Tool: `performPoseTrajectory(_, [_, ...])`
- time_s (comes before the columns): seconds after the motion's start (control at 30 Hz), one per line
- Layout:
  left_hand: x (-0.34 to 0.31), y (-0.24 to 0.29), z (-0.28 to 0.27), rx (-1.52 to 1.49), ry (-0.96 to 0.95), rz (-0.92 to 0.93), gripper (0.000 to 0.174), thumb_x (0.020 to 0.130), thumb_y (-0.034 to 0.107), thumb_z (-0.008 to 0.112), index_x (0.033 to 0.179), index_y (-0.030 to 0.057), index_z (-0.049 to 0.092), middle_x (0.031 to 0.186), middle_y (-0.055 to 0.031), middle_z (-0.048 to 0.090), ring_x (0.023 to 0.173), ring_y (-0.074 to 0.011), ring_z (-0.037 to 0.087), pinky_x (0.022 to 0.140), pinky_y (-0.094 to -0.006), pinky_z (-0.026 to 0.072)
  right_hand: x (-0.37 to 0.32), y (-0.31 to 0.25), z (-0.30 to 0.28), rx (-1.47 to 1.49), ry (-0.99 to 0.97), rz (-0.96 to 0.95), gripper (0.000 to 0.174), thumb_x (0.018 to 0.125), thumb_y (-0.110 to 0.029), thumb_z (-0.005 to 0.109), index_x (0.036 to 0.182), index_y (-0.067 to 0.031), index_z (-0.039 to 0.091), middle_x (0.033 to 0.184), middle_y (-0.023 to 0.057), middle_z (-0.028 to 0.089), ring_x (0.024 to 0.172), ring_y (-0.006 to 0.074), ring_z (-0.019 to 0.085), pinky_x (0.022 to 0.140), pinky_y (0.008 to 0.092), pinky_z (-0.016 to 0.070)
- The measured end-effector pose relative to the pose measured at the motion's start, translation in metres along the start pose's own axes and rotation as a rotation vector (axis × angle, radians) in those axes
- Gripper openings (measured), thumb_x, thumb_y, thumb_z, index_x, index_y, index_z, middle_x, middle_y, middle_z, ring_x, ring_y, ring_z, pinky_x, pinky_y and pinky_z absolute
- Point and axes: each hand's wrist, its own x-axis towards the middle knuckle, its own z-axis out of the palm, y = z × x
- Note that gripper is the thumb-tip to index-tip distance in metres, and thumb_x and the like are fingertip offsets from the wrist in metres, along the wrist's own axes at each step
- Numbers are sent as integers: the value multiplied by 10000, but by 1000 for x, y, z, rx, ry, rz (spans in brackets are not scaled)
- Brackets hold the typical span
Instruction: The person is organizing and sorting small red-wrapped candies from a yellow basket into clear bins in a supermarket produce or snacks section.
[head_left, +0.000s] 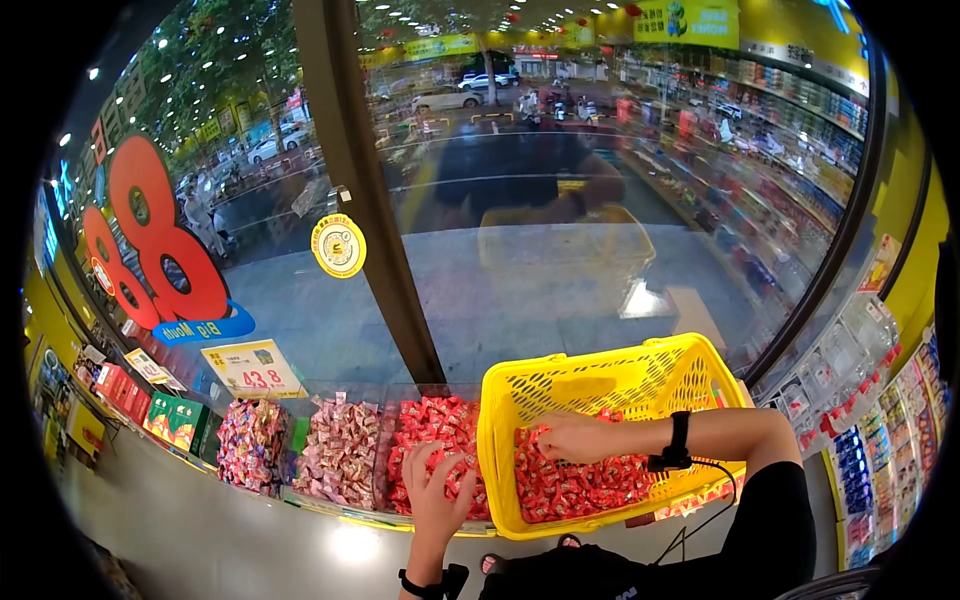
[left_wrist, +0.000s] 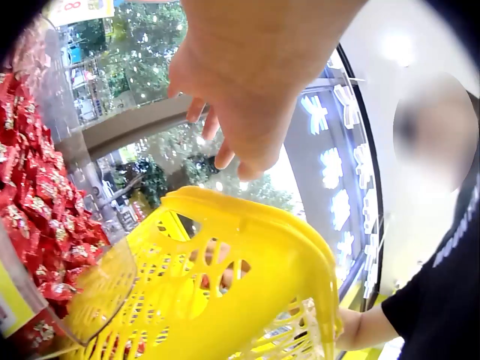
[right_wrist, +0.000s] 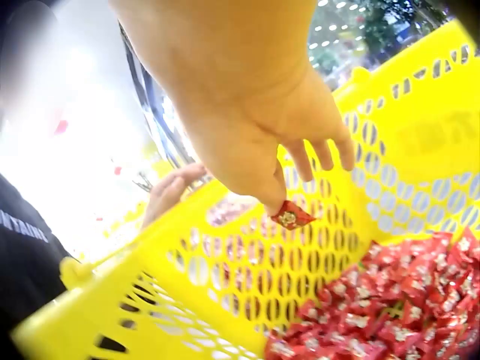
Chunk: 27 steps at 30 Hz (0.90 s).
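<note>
A yellow shopping basket (head_left: 496,450) with a pierced pattern holds a heap of red-wrapped candies (head_left: 590,492). My right hand (head_left: 575,438) is inside it, above the heap. In the right wrist view, one red candy (right_wrist: 293,217) is pinched at the thumb tip while the other fingers reach out past it. Just left of the basket, my left hand (head_left: 436,500) hovers with loosely spread fingers and holds nothing. Beneath and beyond that hand lies a clear bin of the same red candies (head_left: 432,415), also seen at the left of the left wrist view.
Further left are bins of pink candies (head_left: 342,450) and multicoloured candies (head_left: 252,440), with a price sign (head_left: 255,370) behind them. A large glass window (head_left: 600,290) rises behind the bins. Stocked shelves (head_left: 880,470) stand at the right.
</note>
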Motion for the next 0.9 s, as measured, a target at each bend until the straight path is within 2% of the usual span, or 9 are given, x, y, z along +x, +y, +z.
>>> performPoseTrajectory(0.1, [15,24,-7,-63,-134,45,446,778,190,901,1195,132,754,1484,-139,523,1444,-430,438,1228,-605,307,-12,-52,-41,219,163,-124,71,946,-182,766,973,-116,761,1433,171,564,1389,378,507,1151,504,419])
performPoseTrajectory(0.2, [23,38,-3,-178,-215,179,564,738,244,928,1268,205,739,1501,-120,522,1449,-433,430,1238,-657,267,-20,-85,-57,279,258,-387,73,938,-133,799,990,-118,750,1502,145,501,1451,381,451,1184,489,398])
performPoseTrajectory(0.23, [22,39,-2,-177,-253,213,522,712,245,936,1209,246,775,1498,-104,531,1457,-408,430,1247,-671,250,-21,-88,-54,267,250,-436,112,927,-165,825,1013,-128,763,1501,134,478,1477,370,414,1197,509,376])
performPoseTrajectory(0.37, [15,41,1,-220,-234,319,345,693,221,928,1021,207,819,1476,-83,555,1481,-356,421,1269,-691,224,-29,-100,-52,310,229,-387,88,946,-165,792,1013,-119,757,1512,143,479,1457,356,429,1191,491,367])
performPoseTrajectory(0.5, [8,45,0,-223,-274,322,363,716,245,919,1052,183,797,1461,-54,574,1479,-360,423,1275,-683,243,-35,-103,-50,310,220,-347,136,974,-192,775,1091,-130,746,1507,150,487,1453,363,433,1186,488,379])
performPoseTrajectory(0.6, [7,42,0,-191,-187,368,333,750,244,908,1048,163,783,1398,-44,622,1453,-352,460,1268,-670,264,-43,-106,-52,307,202,-264,195,990,-219,764,1166,-140,736,1501,151,501,1420,360,480,1166,492,413])
performPoseTrajectory(0.7, [8,27,-11,-108,-42,243,264,770,201,896,995,132,777,1330,-43,665,1406,-342,512,1245,-655,300,-57,-119,-78,255,184,-146,251,988,-233,765,1218,-139,734,1466,127,550,1326,345,576,1120,485,470])
performPoseTrajectory(0.8, [-4,-4,-17,-5,35,55,202,822,181,857,1009,123,808,1298,-63,681,1335,-358,560,1220,-610,341,-79,-114,-89,97,175,-148,260,983,-219,764,1227,-137,734,1445,114,572,1304,347,584,1097,473,489])
performPoseTrajectory(0.9, [-25,-42,-7,149,-22,-56,209,825,220,855,991,105,801,1306,-66,669,1340,-349,551,1204,-599,354,-98,-113,-86,36,235,-91,247,952,-200,779,1184,-121,750,1376,116,619,1235,356,624,1038,478,524])
